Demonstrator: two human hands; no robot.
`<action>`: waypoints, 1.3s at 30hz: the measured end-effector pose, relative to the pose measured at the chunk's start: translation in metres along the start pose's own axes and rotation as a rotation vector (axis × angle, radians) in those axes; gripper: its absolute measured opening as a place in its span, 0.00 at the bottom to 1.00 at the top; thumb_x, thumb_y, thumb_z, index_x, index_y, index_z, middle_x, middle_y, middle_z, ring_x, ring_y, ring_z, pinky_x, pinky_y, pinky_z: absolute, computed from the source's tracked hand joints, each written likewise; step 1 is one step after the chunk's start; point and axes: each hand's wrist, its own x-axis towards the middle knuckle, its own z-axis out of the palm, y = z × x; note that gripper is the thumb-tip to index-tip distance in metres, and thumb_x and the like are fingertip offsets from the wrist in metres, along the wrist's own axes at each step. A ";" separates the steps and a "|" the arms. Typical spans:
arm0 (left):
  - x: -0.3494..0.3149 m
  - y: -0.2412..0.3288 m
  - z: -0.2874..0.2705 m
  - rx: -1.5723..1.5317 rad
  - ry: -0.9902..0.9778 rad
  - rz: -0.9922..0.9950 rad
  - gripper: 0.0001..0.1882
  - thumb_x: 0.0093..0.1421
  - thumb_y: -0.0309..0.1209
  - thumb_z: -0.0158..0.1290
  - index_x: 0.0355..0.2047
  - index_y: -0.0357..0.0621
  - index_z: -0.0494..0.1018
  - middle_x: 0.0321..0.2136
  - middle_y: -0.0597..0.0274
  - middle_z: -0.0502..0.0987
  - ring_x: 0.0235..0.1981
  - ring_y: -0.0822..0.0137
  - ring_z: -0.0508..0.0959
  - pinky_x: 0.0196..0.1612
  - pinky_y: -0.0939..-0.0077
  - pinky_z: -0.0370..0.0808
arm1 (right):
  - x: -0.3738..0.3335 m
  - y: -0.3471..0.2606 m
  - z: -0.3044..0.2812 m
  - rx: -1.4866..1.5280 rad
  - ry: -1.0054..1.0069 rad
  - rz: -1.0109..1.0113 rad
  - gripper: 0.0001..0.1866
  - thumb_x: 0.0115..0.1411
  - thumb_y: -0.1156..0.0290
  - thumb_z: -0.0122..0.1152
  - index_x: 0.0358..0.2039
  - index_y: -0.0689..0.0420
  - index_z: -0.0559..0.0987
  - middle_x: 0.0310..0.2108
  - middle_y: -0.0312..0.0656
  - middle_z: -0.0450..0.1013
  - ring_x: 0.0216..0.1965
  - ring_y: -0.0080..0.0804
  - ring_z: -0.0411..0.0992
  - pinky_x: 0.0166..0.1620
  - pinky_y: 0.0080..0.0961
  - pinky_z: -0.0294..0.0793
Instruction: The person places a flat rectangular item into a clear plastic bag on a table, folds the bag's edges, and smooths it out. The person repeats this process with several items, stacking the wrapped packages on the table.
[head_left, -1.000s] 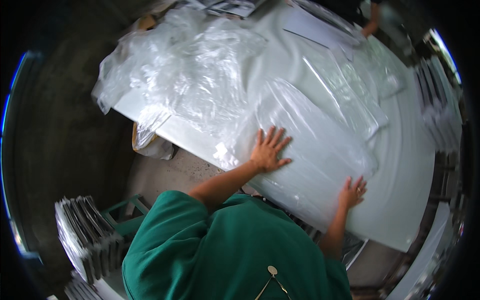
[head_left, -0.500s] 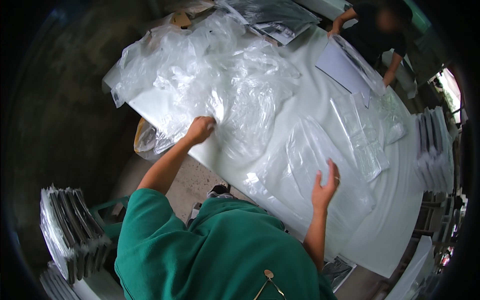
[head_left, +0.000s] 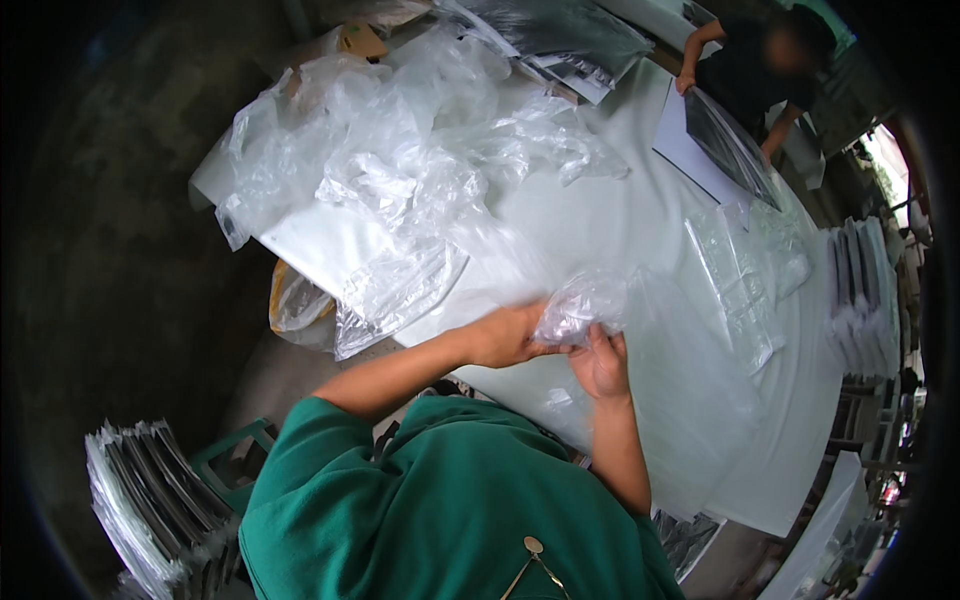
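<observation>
Taking up most of the view is one big white table (head_left: 800, 440). One person in one green shirt (head_left: 450, 500) is at its near side. One big heap of clear plastic (head_left: 400, 150) lies on the far left part; its pieces are too mixed up to count. One clear bag (head_left: 655, 350) spreads over the near part of the table, and its left end is bunched up at the person's two hands. One other person (head_left: 745, 80) in a dark top is at the far right, with two hands on one white board (head_left: 678, 140) and one dark sheet (head_left: 725, 135). There are two stacks of flat things, one at the lower left (head_left: 160, 500) and one at the right (head_left: 862, 290). One shiny clear sheet (head_left: 735, 285) lies to the right of the bag. One small brown box (head_left: 362, 42) sits by the heap.

The left hand (head_left: 508, 337) and the right hand (head_left: 600, 365) are close together. Both are closed on the bunched end. The left fingers go behind the plastic, so how tightly they bend cannot be told. The right fingers (head_left: 598, 338) are bent, with their tips against the bag's near edge.
</observation>
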 end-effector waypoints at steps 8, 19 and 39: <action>0.050 -0.128 -0.290 0.018 1.281 -0.145 0.15 0.50 0.32 0.54 0.32 0.31 0.71 0.23 0.53 0.76 0.23 0.63 0.75 0.26 0.70 0.71 | -0.031 -0.024 -0.030 -0.660 0.458 -0.143 0.09 0.59 0.71 0.50 0.38 0.61 0.74 0.34 0.39 0.72 0.36 0.25 0.70 0.41 0.21 0.67; 0.019 -0.128 -0.089 0.740 -0.148 -0.708 0.25 0.56 0.37 0.47 0.53 0.42 0.62 0.39 0.48 0.72 0.44 0.60 0.71 0.46 0.61 0.67 | -0.034 0.023 -0.022 -0.721 0.536 0.007 0.15 0.57 0.70 0.53 0.44 0.60 0.71 0.35 0.41 0.72 0.37 0.27 0.71 0.40 0.21 0.69; 0.020 -0.032 -0.078 -0.459 -0.137 0.004 0.16 0.62 0.33 0.43 0.46 0.37 0.68 0.42 0.59 0.73 0.45 0.71 0.70 0.51 0.78 0.63 | 0.004 0.111 -0.034 -0.605 0.351 0.221 0.25 0.56 0.72 0.55 0.52 0.64 0.61 0.39 0.44 0.68 0.37 0.28 0.70 0.42 0.25 0.72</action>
